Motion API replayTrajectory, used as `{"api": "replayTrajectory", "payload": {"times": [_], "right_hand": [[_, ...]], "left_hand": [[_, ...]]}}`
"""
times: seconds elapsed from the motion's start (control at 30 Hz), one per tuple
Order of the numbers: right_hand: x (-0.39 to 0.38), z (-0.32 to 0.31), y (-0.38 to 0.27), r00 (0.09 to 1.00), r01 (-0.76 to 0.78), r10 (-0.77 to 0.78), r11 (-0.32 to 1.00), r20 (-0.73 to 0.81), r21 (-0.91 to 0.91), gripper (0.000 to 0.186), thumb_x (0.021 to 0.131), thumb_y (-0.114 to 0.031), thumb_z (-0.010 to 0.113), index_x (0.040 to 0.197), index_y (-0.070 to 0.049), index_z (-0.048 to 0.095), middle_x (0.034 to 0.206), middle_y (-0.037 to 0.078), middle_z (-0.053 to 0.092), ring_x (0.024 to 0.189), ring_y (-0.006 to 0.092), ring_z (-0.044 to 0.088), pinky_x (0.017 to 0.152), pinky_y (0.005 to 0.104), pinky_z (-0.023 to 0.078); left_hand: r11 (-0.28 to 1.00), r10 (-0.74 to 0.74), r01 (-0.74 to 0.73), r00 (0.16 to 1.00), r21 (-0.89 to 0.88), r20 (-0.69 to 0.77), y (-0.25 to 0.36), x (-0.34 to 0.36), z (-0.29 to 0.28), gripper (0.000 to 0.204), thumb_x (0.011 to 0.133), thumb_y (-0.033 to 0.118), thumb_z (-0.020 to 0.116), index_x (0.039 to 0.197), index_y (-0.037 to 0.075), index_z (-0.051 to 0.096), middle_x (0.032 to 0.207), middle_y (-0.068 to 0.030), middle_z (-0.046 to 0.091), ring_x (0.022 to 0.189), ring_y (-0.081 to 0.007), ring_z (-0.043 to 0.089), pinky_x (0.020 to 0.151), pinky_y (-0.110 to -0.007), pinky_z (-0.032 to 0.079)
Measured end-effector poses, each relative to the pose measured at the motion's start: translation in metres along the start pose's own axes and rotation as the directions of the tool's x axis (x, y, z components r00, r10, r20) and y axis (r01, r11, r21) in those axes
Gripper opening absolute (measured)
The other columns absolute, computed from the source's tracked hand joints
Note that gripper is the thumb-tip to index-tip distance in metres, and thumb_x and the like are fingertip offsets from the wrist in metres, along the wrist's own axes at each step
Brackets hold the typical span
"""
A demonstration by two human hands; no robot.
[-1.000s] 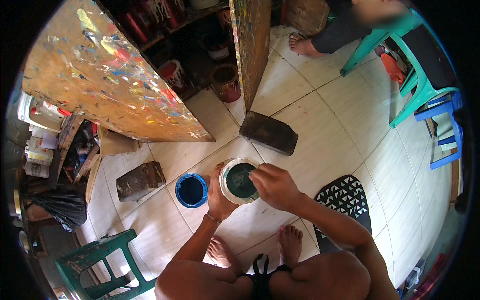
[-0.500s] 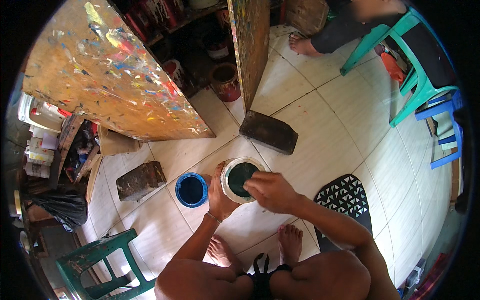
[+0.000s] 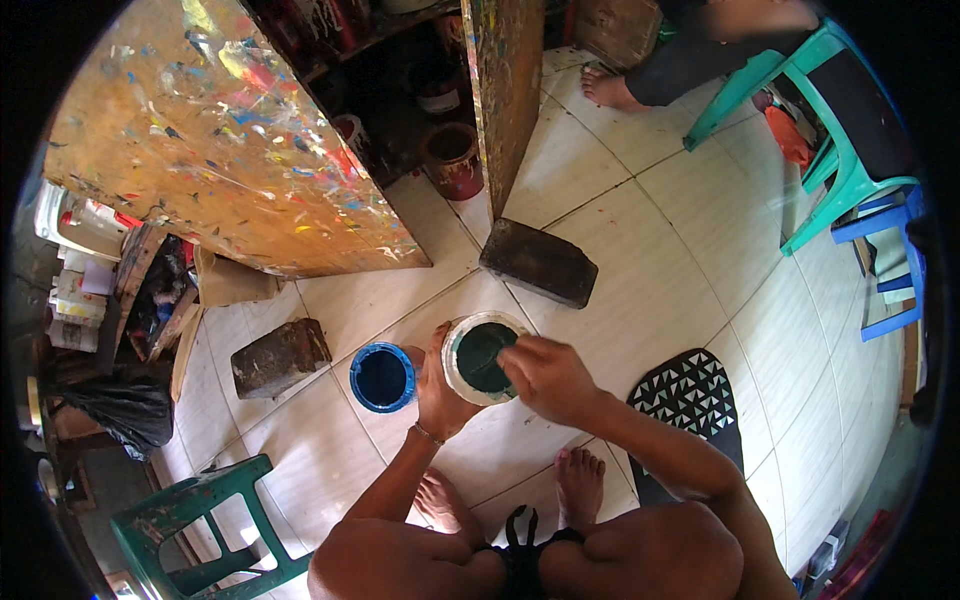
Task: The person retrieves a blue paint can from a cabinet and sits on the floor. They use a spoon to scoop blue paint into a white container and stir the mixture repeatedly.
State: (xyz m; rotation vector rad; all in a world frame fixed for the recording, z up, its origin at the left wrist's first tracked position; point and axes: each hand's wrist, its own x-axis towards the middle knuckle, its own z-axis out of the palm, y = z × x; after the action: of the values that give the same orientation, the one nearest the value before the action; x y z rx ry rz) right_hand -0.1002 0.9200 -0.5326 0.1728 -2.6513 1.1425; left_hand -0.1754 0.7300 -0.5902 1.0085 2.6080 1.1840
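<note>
A white-rimmed tub (image 3: 453,386) of dark green paint (image 3: 478,362) stands in front of my feet. My left hand (image 3: 439,388) is wrapped round its left side. Over the tub's right rim my right hand (image 3: 548,378) is closed, its fingertips above the paint; whatever they grip is hidden by the hand. The paint's surface carries a curved streak near those fingers. Just left of my left hand is a blue-rimmed pot (image 3: 356,379) with dark blue contents, apart from the tub.
Two dark blocks (image 3: 539,263) (image 3: 281,358) lie on the tiles. Ahead is a paint-smeared board (image 3: 230,150) beside shelves of paint pots. A green stool (image 3: 190,510) stands left, a patterned black board (image 3: 690,410) right. Another person's foot (image 3: 607,88) and a teal chair (image 3: 830,130) are far right.
My right hand has shifted slightly to the right over the tub, and a streak now marks the paint. My left hand and the tub hold their place.
</note>
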Motion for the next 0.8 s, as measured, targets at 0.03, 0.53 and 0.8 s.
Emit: {"api": "replayTrajectory", "payload": {"times": [0.03,0.53,0.8], "right_hand": [[0.0002,-0.0006,-0.0005,0.999,0.006,-0.004,0.998,-0.033,0.062,0.009,0.091,-0.010,0.066,0.092,-0.001,0.067,0.083,0.014,0.063,0.077,0.0334,0.065,0.068,0.0421,0.055],[0.0027,-0.0005,0.0005,0.995,0.042,-0.045,0.998,-0.088,-0.041,0.009,0.092,-0.007,0.066,0.091,0.002,0.067,0.082,0.016,0.065,0.075,0.0331,0.066,0.068,0.0404,0.054],[0.0031,0.0010,0.0007,0.998,0.033,-0.042,0.987,0.053,0.159,0.009,0.091,-0.009,0.065,0.090,0.000,0.065,0.081,0.015,0.062,0.072,0.0346,0.064,0.067,0.0425,0.055]], "left_hand": [[0.999,0.016,-0.016,1.000,0.033,-0.002,-0.0009,0.0005,0.0004,0.106,0.062,0.037,0.096,0.146,0.002,0.041,0.138,-0.0150,0.054,0.128,-0.0319,0.055,0.106,-0.040,0.047],[0.999,0.033,-0.032,0.999,0.040,-0.019,-0.0012,0.0002,-0.0007,0.107,0.062,0.037,0.096,0.145,0.000,0.040,0.140,-0.0158,0.053,0.127,-0.0328,0.056,0.108,-0.041,0.045],[1.000,0.019,-0.019,0.998,-0.001,-0.062,0.0015,0.0003,-0.0007,0.101,0.060,0.033,0.098,0.141,0.003,0.046,0.134,-0.0138,0.059,0.120,-0.0297,0.061,0.104,-0.039,0.049]]}}
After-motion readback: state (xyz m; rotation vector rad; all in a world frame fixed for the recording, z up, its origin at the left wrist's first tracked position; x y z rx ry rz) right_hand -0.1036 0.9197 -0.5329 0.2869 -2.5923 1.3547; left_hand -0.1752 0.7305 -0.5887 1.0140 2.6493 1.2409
